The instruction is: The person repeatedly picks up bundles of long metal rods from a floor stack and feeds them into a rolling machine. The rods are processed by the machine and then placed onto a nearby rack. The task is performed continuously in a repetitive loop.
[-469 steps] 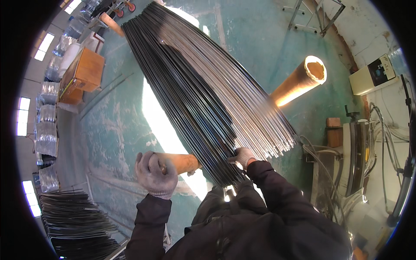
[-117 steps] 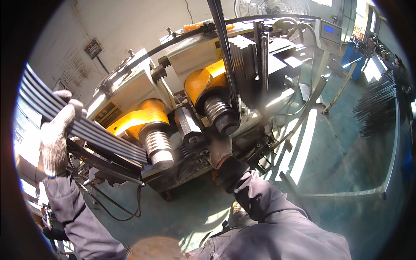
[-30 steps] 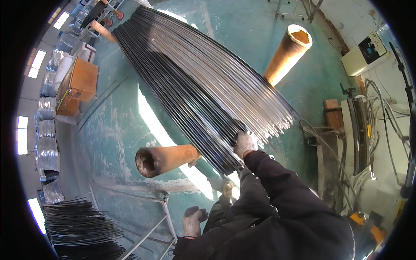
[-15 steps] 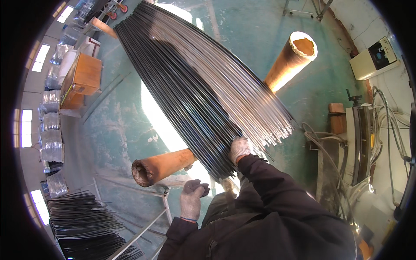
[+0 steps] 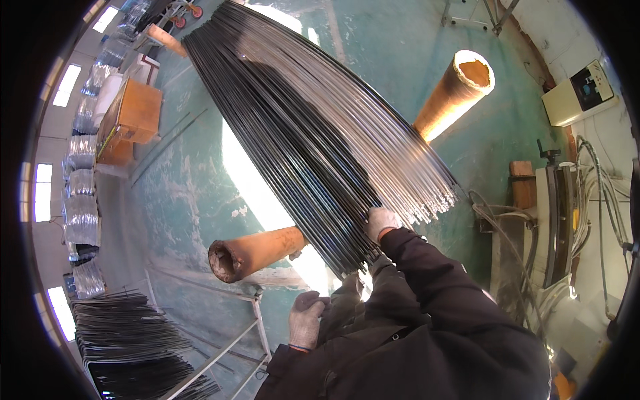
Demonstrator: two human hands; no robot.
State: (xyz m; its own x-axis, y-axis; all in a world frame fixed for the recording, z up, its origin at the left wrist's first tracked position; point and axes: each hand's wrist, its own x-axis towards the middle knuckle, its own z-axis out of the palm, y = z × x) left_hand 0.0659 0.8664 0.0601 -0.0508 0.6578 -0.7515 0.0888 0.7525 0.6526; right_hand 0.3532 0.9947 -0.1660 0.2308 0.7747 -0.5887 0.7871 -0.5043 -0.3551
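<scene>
A wide, fanned-out layer of long thin rods (image 5: 293, 153) slants from the far left toward me, dark on its left side and sunlit silver-grey on its right. My right hand (image 5: 383, 222), in a pale knitted glove, is closed at the rods' near ends; its fingertips are partly hidden among them. My left hand (image 5: 307, 320), gloved alike, hovers in front of my body, apart from the rods. Its fingers are curled in, and nothing shows in them. Beneath the rods lie rusty orange tubes, with one open end (image 5: 250, 255) at left and another (image 5: 460, 90) at right.
At lower left, a pale metal frame (image 5: 220, 357) stands beside a stack of dark bent rods (image 5: 133, 340). An orange box (image 5: 137, 112) sits at far left. On the right are a machine (image 5: 553, 220) with hoses and a cream-coloured box with a dark panel (image 5: 580, 93).
My right hand has shifted slightly to the right along the rod ends. My left hand has dropped a little toward my body. The whole view has moved slightly.
</scene>
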